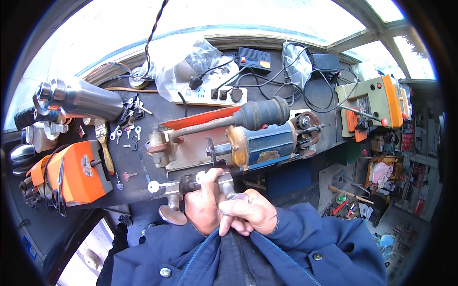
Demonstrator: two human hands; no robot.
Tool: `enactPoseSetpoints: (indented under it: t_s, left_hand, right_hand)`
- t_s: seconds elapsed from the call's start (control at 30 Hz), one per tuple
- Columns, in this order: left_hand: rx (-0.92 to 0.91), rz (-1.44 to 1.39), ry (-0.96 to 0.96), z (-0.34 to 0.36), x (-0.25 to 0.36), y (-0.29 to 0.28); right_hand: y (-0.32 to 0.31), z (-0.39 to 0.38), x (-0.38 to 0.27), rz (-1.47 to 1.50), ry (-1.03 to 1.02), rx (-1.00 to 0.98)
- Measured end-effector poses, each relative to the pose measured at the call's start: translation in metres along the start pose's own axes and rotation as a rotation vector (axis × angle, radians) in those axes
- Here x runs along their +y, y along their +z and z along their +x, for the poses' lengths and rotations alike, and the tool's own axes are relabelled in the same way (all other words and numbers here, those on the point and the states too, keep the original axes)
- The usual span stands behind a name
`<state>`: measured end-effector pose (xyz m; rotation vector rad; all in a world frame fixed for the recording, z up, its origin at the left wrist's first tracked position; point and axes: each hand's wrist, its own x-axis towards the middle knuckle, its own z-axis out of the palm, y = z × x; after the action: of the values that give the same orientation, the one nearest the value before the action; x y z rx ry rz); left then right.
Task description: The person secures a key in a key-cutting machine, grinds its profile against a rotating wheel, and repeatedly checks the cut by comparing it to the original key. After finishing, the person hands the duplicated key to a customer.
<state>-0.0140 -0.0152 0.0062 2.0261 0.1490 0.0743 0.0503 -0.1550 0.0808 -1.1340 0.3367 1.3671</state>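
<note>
A key-cutting machine with a blue motor (267,145) stands at the bench's front edge. Its carriage has two key clamps; a key (153,186) sticks out of the left clamp (174,188), above a round wing knob (172,215). My left hand (202,209) is closed around the right clamp (225,181), a fingertip pressed on its top beside a small bright key head (200,177). Just below, my right hand (250,209) pinches that clamp's wing knob (241,196), mostly covered by my fingers. The toothed cutter wheel (211,150) sits behind my left hand.
Loose keys (134,139), a brush (104,143) and a steel flask (86,99) lie at left, near an orange machine (78,172) with scissors (59,198). Behind are a power strip (234,97) and cables. A gooseneck lamp (262,113) overhangs the motor; another machine (369,102) stands right.
</note>
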Motion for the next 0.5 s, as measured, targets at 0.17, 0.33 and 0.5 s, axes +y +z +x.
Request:
enactPoseSetpoints:
  t_s: [0.17,0.33,0.5]
  left_hand:
    - [-0.024,-0.002,0.055,-0.001,-0.003,-0.001]
    - [-0.034,-0.052,0.096,-0.002,-0.005,0.002]
    - [-0.043,-0.069,0.079,-0.004,-0.008,0.002]
  right_hand:
    - [0.006,0.000,-0.009,-0.491,-0.119,0.159]
    - [-0.005,-0.006,-0.026,-0.987,-0.158,0.117]
    - [-0.006,0.000,-0.016,-0.289,0.045,0.084]
